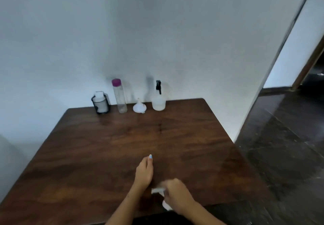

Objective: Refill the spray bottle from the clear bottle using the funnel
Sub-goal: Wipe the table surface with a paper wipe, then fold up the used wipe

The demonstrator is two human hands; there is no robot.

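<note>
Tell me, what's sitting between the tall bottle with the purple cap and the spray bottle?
The white funnel, upside down on the table, sits between the clear bottle and the spray bottle, touching neither. The head view shows it.

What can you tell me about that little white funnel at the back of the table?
The funnel is small, white, seemingly plastic. It sits upside down, wide mouth flat on the wooden table, narrow spout pointing up, with a faint reddish mark on its side. It stands near the wall between the clear bottle and the spray bottle, touching neither. No hand is near it.

Dark wood table [108,147], smooth; black mesh holder [100,104].
</note>
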